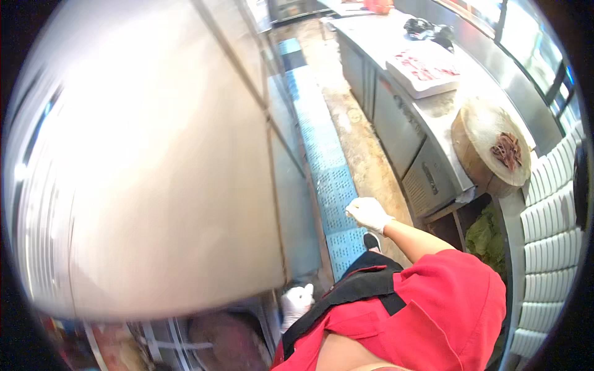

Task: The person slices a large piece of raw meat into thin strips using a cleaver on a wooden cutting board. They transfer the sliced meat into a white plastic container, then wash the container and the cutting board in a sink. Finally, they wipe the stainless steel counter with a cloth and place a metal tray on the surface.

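My right hand (369, 214), in a white glove, hangs over the aisle with its fingers curled in and nothing visible in it. Below it runs a strip of blue perforated floor mats (336, 185). My left hand (297, 303), gloved in white too, is low at my side, near the bottom corner of a large stainless-steel panel (185, 185); its fingers are partly hidden. To the right, a round wooden chopping block (478, 120) stands on a steel counter (438, 109), with a small heap of brown shredded meat (507, 151) on top.
A white tray (420, 88) of red and white pieces lies on the counter, a black plastic bag (424, 30) behind it. Stacked white containers (550, 222) line the right edge. Leafy greens (485, 234) sit under the counter. Bins (227, 341) are at lower left.
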Available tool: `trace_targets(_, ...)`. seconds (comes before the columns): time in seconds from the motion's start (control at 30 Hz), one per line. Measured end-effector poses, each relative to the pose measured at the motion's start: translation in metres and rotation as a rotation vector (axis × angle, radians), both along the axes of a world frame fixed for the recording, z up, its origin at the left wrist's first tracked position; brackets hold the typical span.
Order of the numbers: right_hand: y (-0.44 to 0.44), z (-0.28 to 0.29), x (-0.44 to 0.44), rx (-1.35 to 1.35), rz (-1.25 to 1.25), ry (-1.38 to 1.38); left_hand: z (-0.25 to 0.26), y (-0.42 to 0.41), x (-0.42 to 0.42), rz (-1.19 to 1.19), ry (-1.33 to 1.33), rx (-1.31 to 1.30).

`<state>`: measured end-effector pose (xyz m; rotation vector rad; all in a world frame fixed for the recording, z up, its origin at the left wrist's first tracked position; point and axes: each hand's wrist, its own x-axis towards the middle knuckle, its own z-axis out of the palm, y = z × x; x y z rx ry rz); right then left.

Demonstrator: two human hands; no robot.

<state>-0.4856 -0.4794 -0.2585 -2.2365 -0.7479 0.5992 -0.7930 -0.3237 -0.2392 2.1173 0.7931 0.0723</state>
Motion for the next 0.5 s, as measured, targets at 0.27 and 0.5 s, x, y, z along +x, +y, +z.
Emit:
trace_targets(0.27,-0.063,-0.020,0.170,-0.066,-0.230,-0.008,-0.034,0.019,0.265,-0.284,-0.107,0.231)
trace_targets(0.5,-0.007,-0.010,0.319,0.127,-0.095,-0.138,-0.070,0.132,0.383,-0.320,0.113,0.182)
